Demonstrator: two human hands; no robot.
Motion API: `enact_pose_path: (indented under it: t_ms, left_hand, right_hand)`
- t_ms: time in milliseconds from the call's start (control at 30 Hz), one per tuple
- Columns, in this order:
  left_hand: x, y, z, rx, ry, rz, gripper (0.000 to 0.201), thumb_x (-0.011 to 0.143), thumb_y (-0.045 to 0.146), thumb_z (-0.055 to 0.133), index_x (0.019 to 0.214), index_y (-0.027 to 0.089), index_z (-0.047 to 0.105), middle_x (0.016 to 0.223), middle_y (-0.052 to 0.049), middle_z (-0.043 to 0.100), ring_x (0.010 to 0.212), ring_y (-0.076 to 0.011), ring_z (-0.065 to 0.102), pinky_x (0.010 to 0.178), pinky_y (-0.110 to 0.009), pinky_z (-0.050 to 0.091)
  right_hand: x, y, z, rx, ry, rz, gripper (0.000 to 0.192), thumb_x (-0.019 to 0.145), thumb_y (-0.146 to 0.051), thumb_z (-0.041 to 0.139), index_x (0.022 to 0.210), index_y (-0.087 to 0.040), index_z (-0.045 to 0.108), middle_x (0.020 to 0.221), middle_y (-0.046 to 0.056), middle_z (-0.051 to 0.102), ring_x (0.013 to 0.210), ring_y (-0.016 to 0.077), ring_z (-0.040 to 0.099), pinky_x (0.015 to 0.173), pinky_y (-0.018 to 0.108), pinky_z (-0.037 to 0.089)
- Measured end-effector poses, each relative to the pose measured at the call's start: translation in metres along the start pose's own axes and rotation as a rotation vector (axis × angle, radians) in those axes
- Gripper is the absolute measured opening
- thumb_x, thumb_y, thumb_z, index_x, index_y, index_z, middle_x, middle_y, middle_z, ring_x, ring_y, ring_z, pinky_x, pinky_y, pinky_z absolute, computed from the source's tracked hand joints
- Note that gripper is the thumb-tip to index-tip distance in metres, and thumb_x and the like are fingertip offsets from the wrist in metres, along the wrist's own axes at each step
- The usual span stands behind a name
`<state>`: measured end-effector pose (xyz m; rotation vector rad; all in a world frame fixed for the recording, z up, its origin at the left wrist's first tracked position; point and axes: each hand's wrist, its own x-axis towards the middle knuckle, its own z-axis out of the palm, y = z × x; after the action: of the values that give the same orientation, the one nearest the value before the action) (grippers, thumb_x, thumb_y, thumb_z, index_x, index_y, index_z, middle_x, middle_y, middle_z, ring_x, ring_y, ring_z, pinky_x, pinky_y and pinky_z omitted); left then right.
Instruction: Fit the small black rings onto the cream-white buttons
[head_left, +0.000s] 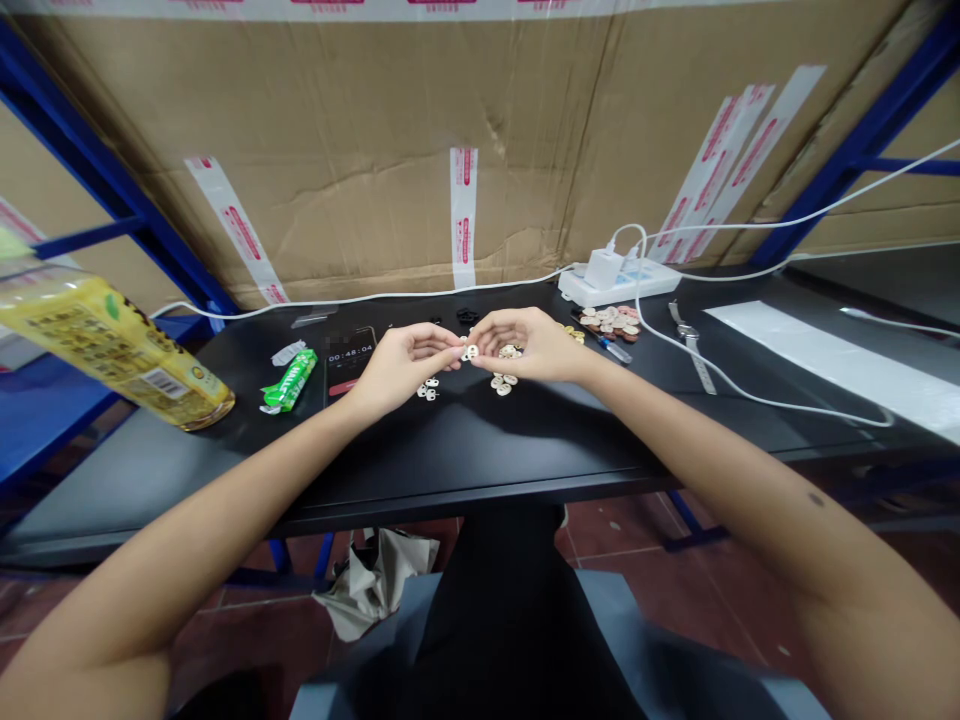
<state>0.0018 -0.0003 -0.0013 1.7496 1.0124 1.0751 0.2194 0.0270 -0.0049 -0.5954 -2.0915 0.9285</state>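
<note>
Small cream piece, one clearly visible: at centre, above the black table, between both hands. Left hand: thumb and fingertips pinched on its left edge. Right hand: curled, thumb and forefinger closed on its right edge. Cream discs: pile below right hand, too overlapped to count. Smartphone: one. Green packet: one. Bottle: one. Wristwatch: one. Power strip: one.
</note>
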Motion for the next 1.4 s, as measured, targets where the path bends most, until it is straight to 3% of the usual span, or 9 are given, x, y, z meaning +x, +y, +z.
enact_pose_path:
  t_ms: [333, 600, 1400]
  left_hand:
    - [-0.0002, 0.0, -0.0005, -0.024, 0.003, 0.022, 0.031, 0.077, 0.036, 0.082, 0.095, 0.012, 0.075, 0.089, -0.009, 0.077, 0.084, -0.0198, 0.073, 0.087, -0.035, 0.058]
    - [-0.0012, -0.0014, 0.0002, -0.058, 0.024, 0.036, 0.029, 0.078, 0.033, 0.082, 0.096, 0.012, 0.075, 0.091, -0.009, 0.078, 0.087, -0.021, 0.074, 0.091, -0.037, 0.058]
    - [-0.0049, 0.0039, 0.0036, -0.13, 0.009, -0.016, 0.028, 0.074, 0.032, 0.085, 0.088, 0.012, 0.073, 0.084, -0.009, 0.078, 0.08, -0.0204, 0.075, 0.083, -0.034, 0.061]
  right_hand:
    - [0.0002, 0.0023, -0.0019, 0.172, 0.054, 0.073, 0.041, 0.064, -0.037, 0.089, 0.093, -0.013, 0.072, 0.09, 0.009, 0.077, 0.082, 0.0189, 0.073, 0.084, 0.035, 0.06]
    - [0.0008, 0.007, -0.002, 0.229, 0.071, 0.076, 0.037, 0.062, -0.033, 0.09, 0.089, -0.014, 0.073, 0.09, 0.009, 0.078, 0.082, 0.019, 0.075, 0.082, 0.034, 0.06]
    - [-0.0017, 0.0037, 0.0015, 0.151, 0.115, 0.046, 0.031, 0.059, -0.034, 0.091, 0.078, -0.014, 0.075, 0.083, 0.007, 0.078, 0.078, 0.0198, 0.074, 0.08, 0.035, 0.061]
